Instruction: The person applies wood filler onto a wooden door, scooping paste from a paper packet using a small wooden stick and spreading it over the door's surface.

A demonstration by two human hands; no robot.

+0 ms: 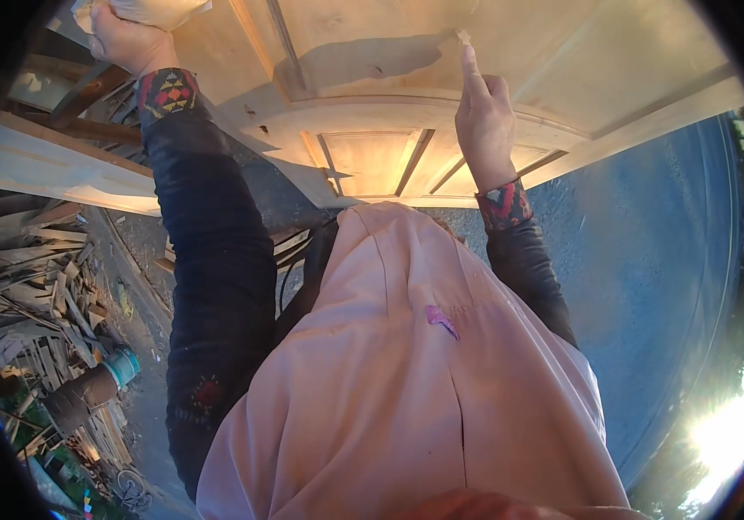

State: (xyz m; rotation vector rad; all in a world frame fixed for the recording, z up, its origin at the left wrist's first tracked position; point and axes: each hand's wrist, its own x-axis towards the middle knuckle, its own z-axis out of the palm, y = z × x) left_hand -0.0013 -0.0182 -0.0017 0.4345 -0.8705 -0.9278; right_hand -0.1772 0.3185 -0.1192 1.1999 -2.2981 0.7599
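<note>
A pale wooden panelled door spans the top of the view. At the upper left, my left hand is closed around a whitish bag-like bundle, cut off by the top edge of the view. My right hand points one finger up at the door, its other fingers curled in. The fingertip touches a small light patch of material on the panel. Small dark marks show on the frame between the hands.
Broken wood pieces lie heaped at the left, near a rusty cylinder with a teal rim. A pale board crosses the left side. Grey ground extends at the right, with bright sun glare at lower right.
</note>
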